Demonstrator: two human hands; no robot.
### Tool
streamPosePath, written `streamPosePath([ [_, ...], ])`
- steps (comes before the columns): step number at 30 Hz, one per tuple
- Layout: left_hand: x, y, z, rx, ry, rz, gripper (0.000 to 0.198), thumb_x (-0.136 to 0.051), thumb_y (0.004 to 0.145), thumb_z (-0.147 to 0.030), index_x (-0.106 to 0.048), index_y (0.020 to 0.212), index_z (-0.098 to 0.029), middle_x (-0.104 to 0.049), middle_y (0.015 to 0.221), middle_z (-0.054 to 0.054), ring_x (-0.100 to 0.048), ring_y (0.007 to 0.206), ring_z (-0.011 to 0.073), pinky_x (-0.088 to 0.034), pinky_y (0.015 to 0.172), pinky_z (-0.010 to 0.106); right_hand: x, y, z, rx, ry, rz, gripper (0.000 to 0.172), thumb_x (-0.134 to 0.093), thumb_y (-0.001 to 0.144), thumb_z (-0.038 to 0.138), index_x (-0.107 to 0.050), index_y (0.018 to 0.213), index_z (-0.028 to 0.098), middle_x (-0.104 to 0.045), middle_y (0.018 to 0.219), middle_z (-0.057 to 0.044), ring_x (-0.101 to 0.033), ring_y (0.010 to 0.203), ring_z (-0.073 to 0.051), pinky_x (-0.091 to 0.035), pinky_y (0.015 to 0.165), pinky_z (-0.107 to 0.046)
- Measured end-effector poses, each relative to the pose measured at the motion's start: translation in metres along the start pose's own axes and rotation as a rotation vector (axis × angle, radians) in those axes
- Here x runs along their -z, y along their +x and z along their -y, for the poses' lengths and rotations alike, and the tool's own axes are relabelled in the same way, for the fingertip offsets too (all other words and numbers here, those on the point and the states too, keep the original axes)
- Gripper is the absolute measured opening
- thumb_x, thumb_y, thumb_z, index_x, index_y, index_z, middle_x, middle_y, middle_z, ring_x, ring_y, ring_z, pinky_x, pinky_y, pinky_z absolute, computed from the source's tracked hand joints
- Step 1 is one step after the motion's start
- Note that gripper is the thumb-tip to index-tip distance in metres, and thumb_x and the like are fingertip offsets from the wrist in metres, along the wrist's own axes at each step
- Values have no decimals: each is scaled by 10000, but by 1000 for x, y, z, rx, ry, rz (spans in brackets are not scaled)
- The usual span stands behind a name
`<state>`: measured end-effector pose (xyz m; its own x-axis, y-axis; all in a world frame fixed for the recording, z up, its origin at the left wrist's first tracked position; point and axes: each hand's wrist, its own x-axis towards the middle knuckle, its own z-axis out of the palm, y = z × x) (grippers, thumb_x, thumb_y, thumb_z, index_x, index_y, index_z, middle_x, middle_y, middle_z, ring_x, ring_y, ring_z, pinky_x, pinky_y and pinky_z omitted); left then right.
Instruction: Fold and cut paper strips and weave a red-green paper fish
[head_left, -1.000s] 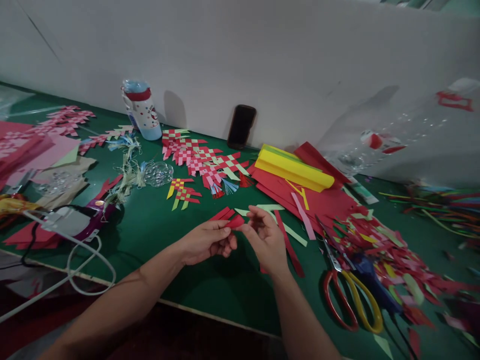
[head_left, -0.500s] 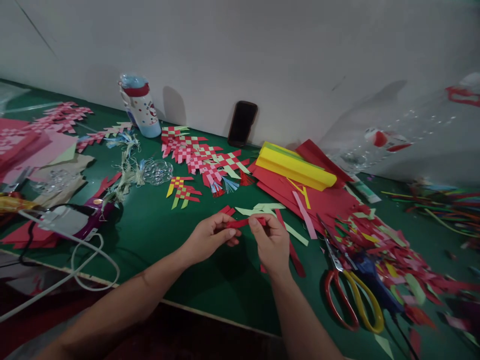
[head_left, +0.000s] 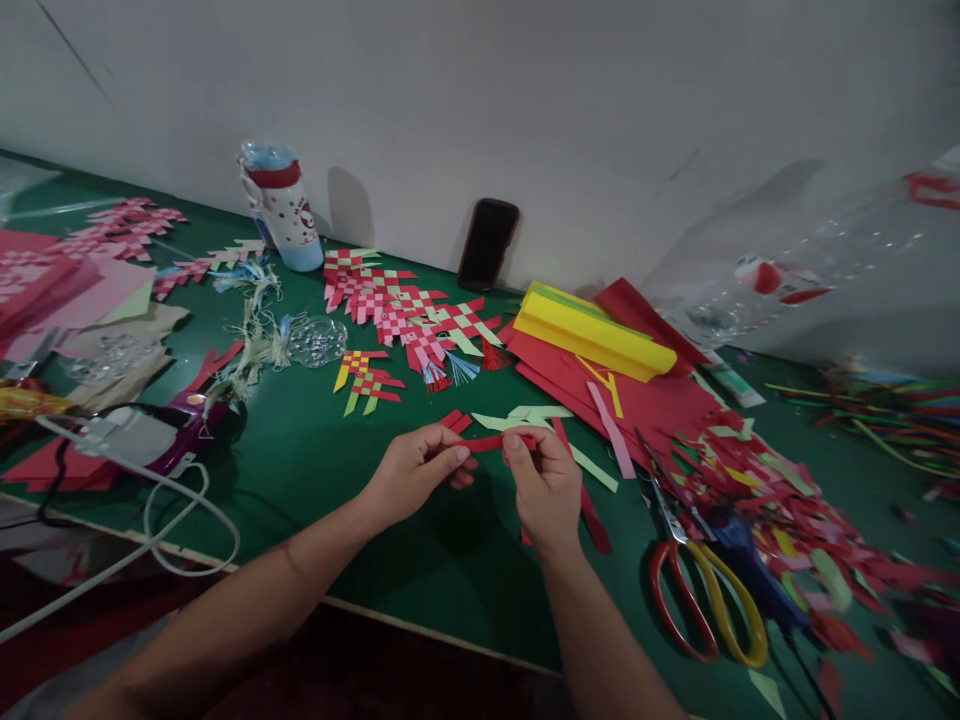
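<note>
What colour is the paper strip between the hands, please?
Red; the paper strip pinched by the left hand and right hand shows best in the head view.

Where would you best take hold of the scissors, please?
Grip the scissors by their red and yellow handle loops, coming from the near edge of the table. The loops lie flat nearest that edge, while the blades point away into the paper scraps.

In front of me is a big table (head_left: 315,450) with a dark green top and a pale front edge, and right behind it stands a plain white wall (head_left: 600,120) with soft grey shadows on it, and the light here is dim.
</note>
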<state>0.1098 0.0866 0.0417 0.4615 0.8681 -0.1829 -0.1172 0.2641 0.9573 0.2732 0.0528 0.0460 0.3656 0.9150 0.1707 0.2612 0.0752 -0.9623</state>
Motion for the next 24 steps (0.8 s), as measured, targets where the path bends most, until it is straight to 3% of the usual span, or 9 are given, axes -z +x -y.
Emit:
streamPosePath([
  [11,0,-1,0,-27,7,-12,366,-671,800,-497,-606,817,-137,-709,780,52,-672,642,136,-556,627,265,1,1,-1,-2,-2,13,228,-617,845,425,-638,841,199,-603,701,6,-532,626,-129,-449,598,-263],
  [16,-1,-1,-4,-15,-35,18,411,-689,774,-531,-606,804,-129,-700,750,46,-664,617,129,-551,614,257,-3,0,4,-108,164,185,327,-739,718,405,-635,964,217,-669,759,-6,-589,601,-138,-485,548,-269],
  [20,-1,-1,-4,-12,-33,63,416,-699,766,-533,-608,789,-128,-682,702,31,-657,601,125,-546,604,248,-8,-3,4,-176,212,292,249,-736,724,411,-641,829,207,-645,644,6,-606,581,-156,-506,557,-292],
  [24,-2,-1,-4,-16,-8,44,404,-687,780,-524,-611,799,-127,-704,764,54,-667,620,132,-552,608,257,-6,0,-4,-156,245,180,223,-737,737,398,-640,770,200,-599,630,21,-556,587,-129,-472,571,-266],
])
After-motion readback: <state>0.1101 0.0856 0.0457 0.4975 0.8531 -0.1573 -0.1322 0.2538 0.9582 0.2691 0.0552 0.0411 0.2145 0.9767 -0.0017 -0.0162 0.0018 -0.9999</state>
